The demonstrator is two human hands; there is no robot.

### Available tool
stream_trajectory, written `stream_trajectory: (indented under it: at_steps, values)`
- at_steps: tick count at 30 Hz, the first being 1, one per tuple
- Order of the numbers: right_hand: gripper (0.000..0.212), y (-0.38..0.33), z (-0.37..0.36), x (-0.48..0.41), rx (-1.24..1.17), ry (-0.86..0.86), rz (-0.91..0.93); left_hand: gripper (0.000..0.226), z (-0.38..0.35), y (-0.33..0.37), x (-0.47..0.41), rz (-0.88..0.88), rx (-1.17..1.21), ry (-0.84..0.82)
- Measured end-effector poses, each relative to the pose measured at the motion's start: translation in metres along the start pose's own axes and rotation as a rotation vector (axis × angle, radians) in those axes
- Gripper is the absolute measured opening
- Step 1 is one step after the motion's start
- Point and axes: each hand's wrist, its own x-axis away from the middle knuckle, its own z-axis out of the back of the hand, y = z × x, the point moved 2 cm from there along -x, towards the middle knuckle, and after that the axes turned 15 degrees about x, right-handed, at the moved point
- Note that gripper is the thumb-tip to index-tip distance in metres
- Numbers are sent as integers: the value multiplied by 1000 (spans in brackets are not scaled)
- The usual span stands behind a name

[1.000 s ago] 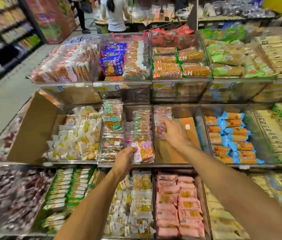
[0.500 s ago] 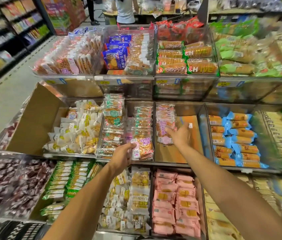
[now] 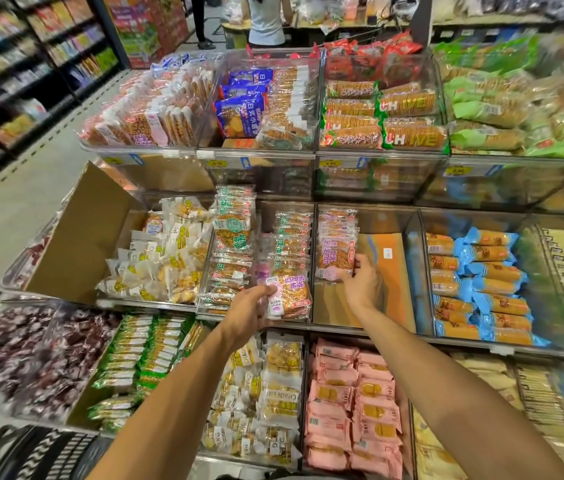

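In the middle tier of a clear-bin snack display, my left hand (image 3: 252, 307) grips a clear packet of golden crackers with a pink and purple label (image 3: 289, 295) at the front of its bin. My right hand (image 3: 362, 279) holds the front packet of a short upright row of the same purple-label crackers (image 3: 336, 249) in the bin to the right, thumb on its right edge. That bin's floor is lined with brown cardboard (image 3: 388, 271).
An open cardboard box flap (image 3: 79, 237) leans at the left beside white and yellow packets (image 3: 166, 258). Blue and orange rolls (image 3: 481, 282) fill the bin on the right. Pink packets (image 3: 349, 403) lie in the lower tier. Two people (image 3: 263, 19) stand at the back.
My right hand has drawn back to the front of the purple-label row and taken hold of its front packet. My left hand stays on its packet. The view has shifted slightly.
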Motion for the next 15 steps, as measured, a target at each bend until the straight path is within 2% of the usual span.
stream_trajectory:
  at_steps: [4, 7, 9, 11, 12, 13, 15]
  values:
    - [54, 6, 1, 5, 9, -2, -2, 36, -1, 1, 1, 1, -12, -10]
    - [62, 14, 7, 8, -75, -26, -33, 36, -3, 1, 3, -5, -23, -19]
    - [54, 13, 18, 13, -91, 10, -30, 34, -4, 0, 5, -15, -35, -22]
    - [37, 8, 35, 22, -111, 99, -3, 34, -3, 0, 6, -18, -49, -29]
    - [28, 4, 41, 28, -133, 83, 21, 35, -3, 1, 7, -14, -53, -41]
    - [25, -1, 44, 34, -151, -5, 47, 37, -3, 1, 7, -9, -69, -56]
    - [35, -11, 42, 47, -155, -273, 124, 40, -4, 3, 9, -9, -89, -76]
